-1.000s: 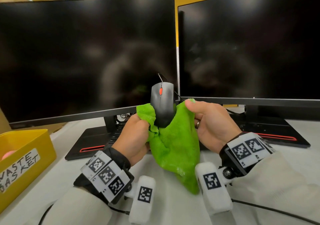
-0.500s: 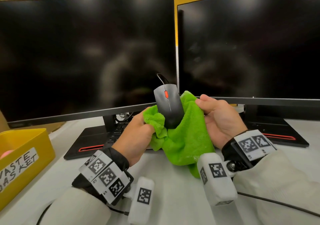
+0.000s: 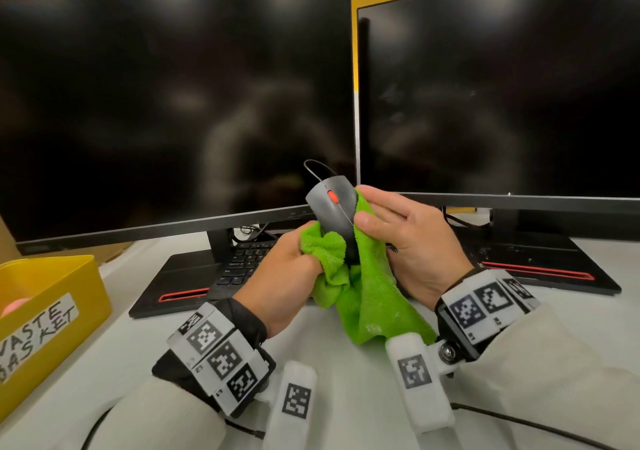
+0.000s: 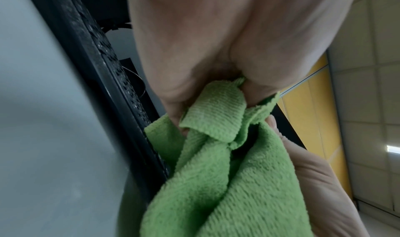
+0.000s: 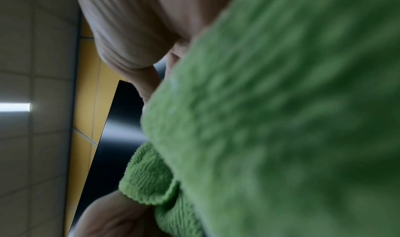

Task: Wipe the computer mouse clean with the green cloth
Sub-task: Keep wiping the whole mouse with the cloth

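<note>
The black computer mouse [image 3: 332, 209], with a red scroll wheel, is held up in front of the monitors, nose up and leaning left. Its cord [image 3: 313, 167] loops above it. The green cloth [image 3: 375, 297] wraps its underside and right side and hangs toward the desk. My right hand [image 3: 405, 235] cradles the mouse through the cloth, thumb on the mouse's right edge. My left hand [image 3: 289, 269] grips a bunched fold of cloth against the mouse's lower left. The wrist views show the cloth [image 4: 218, 138] [image 5: 281, 121] close up, with the mouse hidden.
Two dark monitors [image 3: 173, 110] [image 3: 502, 96] stand close behind the hands. A black keyboard [image 3: 247, 262] lies under the left one. A yellow waste basket [image 3: 52, 297] sits at the left edge of the white desk [image 3: 346, 380]. A black cable [image 3: 519, 422] runs across at lower right.
The mouse has tilted further left and turned in the cloth. My right thumb has come up onto its right edge, and the left hand's bunch of cloth has slid along its lower left side.
</note>
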